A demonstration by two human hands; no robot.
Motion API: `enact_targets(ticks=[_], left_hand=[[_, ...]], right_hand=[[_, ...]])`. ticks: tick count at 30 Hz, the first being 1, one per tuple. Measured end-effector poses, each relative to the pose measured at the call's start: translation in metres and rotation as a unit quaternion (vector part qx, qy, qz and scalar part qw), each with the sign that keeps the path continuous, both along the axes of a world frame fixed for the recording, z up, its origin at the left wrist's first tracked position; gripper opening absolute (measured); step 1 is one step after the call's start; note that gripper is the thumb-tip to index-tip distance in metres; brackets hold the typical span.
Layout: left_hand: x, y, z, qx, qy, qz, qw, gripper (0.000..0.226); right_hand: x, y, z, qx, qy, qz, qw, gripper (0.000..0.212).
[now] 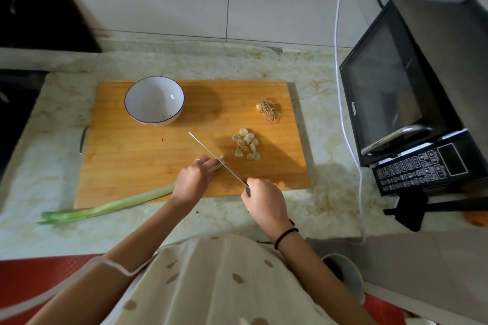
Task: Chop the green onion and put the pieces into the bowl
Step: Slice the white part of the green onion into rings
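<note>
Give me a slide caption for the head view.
Left hand steadies green onion; right hand slices with knife.

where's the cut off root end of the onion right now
In the head view the root end lies on the cutting board toward its far right corner, beyond the pile of slices and right of the bowl.

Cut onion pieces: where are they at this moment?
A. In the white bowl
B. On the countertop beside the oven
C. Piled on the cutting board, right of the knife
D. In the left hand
C: the cut onion pieces lie piled on the cutting board, right of the knife; the bowl holds no pile.
</note>
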State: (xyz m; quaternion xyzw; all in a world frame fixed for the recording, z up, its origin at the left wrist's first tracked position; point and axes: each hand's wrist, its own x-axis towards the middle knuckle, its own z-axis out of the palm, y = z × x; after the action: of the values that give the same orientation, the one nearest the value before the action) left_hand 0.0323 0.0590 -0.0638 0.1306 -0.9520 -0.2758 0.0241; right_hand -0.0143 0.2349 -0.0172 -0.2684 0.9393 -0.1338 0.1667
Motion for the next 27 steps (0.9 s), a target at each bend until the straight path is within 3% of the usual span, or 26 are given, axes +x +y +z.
enact_targets(ticks=[4, 12, 27], left_hand=[[-0.001, -0.001, 0.000, -0.003, 0.000, -0.001, 1.000, 0.032], [-0.010, 0.004, 0.010, -0.011, -0.050, 0.005, 0.999, 0.040], [-0.007, 0.006, 0.007, -0.052, -0.045, 0.004, 0.998, 0.035]], right_hand=[[-0.001, -0.004, -0.002, 0.005, -0.001, -0.013, 1.000, 0.043], [-0.003, -0.009, -0.010, 0.004, -0.035, -0.047, 0.998, 0.042], [-0.011, -0.020, -0.014, -0.028, -0.062, -0.074, 0.995, 0.037]])
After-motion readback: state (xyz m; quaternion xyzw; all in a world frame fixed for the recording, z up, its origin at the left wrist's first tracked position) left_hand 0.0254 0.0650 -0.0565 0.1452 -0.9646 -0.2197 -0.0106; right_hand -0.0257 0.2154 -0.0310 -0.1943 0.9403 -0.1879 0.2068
